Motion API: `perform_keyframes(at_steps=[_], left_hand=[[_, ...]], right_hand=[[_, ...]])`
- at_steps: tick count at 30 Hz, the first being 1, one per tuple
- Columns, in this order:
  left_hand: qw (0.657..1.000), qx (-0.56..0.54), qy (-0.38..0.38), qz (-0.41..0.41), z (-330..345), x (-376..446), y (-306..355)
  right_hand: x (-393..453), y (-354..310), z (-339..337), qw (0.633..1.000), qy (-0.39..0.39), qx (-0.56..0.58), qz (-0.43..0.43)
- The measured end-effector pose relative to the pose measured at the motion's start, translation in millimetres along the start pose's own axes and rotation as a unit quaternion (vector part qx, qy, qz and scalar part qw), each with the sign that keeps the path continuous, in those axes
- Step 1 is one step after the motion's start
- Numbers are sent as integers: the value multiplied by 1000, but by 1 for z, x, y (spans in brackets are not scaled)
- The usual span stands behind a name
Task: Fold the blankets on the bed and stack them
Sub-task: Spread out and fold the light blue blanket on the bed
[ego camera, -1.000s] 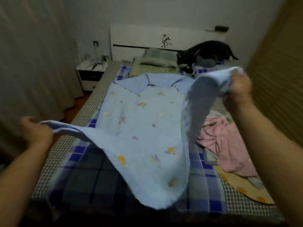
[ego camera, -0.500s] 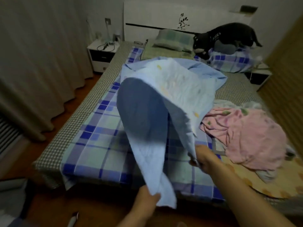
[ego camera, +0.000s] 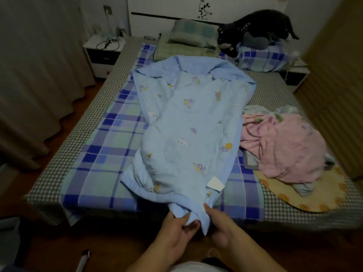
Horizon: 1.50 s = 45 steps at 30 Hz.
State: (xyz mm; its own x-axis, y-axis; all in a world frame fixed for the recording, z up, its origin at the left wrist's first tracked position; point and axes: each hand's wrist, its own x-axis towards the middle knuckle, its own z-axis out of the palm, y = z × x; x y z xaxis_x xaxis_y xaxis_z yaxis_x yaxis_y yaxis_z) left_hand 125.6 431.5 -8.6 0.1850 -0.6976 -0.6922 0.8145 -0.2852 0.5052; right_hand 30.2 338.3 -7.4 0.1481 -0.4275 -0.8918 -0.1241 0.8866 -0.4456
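Now, taking the bed as your landmark and reading from its left: a curtain hangs well to the left of it, and a nightstand with a cable on top stands just beside its far left corner. On the bed a plaid sheet covers the mattress, and the blue blanket lies lengthwise down the middle of the bed, folded over on itself into a long strip, its far end turned back like a collar below the green pillow at the headboard. The blanket's near end is bunched at the foot edge of the bed, and that is where your hands meet. Your left hand grips the gathered corner, fingers curled round the cloth with the thumb on top. Your right hand is just beside it, touching the same bunch, pinching the hanging fold between thumb and fingers. A white tag shows on the blanket just above your right hand. Further right on the bed, a pink blanket lies crumpled in a heap beside the blue one, resting partly on a yellow spotted cloth near the bed's right foot corner. At the head of the bed on the right, a black animal stands on a plaid pillow.
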Motion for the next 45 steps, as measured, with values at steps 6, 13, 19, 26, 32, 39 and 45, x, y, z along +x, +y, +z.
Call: perform_keyframes(at_steps=[6, 13, 19, 26, 32, 39, 45], left_hand=[[995, 28, -77, -55, -7, -3, 3], [993, -86, -65, -58, -8, 17, 15], [978, -205, -36, -10, 8, 63, 76], [970, -220, 60, 89, 38, 91, 175], [964, -117, -7, 238, 54, 38, 281], [717, 433, 101, 537, 48, 3, 320], [309, 845, 365, 240, -95, 33, 326]], right_hand=[[-16, -32, -12, 991, -93, 89, 31], [-51, -59, -5, 991, -72, -40, -109], [-134, -138, -16, 949, -156, 107, -253], [-179, -179, -52, 925, -191, 125, -305], [-133, -181, -98, 970, -6, -39, -241], [-62, -169, -93, 937, 191, -211, -204], [-49, -158, -126, 934, 259, -71, -235]])
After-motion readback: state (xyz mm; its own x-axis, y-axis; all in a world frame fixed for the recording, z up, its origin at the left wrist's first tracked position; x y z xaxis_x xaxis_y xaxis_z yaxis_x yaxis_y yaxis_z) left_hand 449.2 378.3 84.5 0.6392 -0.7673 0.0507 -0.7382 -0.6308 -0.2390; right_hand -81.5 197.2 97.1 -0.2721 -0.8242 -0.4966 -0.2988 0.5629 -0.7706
